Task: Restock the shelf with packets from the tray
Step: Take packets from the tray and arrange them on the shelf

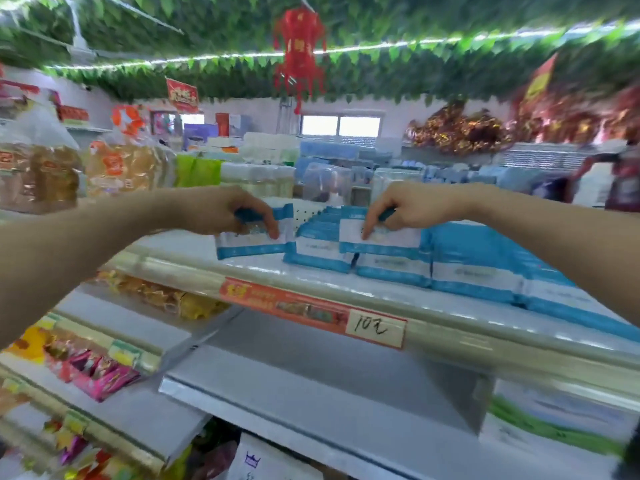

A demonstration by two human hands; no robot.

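The left hand [221,214], at ten o'clock, pinches the left packet [256,239] by its top edge. The right hand [408,207], at two, pinches the right packet [384,237] above the shelf [180,252]. Likely light, soft and slippery, so a top-seam grip suits.

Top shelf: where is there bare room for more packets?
Bare strip on the top shelf, left of the packet rows, toward the bread bags. Rows are packed edge to edge rightward. The shelf below, under the price tag, is bare too.
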